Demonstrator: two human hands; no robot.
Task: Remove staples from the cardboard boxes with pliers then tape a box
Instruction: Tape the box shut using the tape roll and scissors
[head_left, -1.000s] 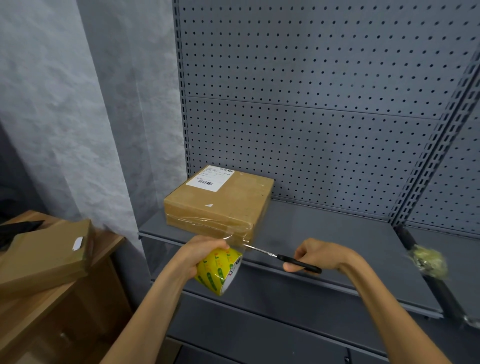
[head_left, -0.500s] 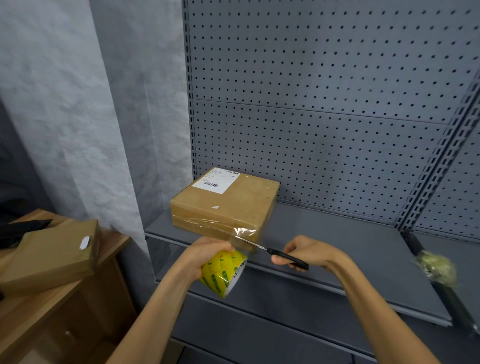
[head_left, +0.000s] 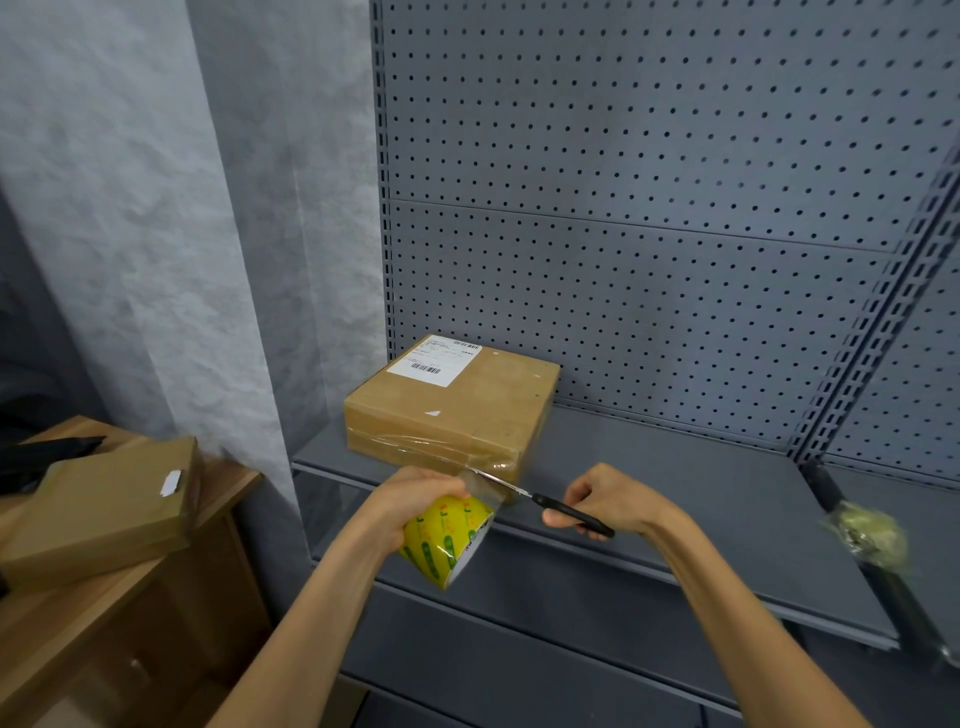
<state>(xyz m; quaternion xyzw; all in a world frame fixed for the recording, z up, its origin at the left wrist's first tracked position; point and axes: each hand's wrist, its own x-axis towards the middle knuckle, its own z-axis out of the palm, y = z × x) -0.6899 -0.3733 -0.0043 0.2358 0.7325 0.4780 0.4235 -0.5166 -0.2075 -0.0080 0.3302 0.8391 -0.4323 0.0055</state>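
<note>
A brown cardboard box (head_left: 467, 400) with a white shipping label lies on the grey shelf (head_left: 675, 467). Clear tape runs along its front face. My left hand (head_left: 415, 493) grips a yellow-and-green tape roll (head_left: 447, 540) just below the box's front edge, and a strip of clear tape stretches from the roll up to the box. My right hand (head_left: 608, 499) holds black-handled scissors (head_left: 550, 506), whose blades point left and meet the tape strip beside the roll.
A second cardboard box (head_left: 104, 504) rests on a wooden cabinet (head_left: 78, 623) at the left. A crumpled wad of tape (head_left: 867, 535) sits at the shelf's right end. Grey pegboard (head_left: 649, 208) backs the shelf.
The scissors have moved left, so the blades now reach the tape strip by the roll. Both hands have risen slightly toward the box, and the view has shifted.
</note>
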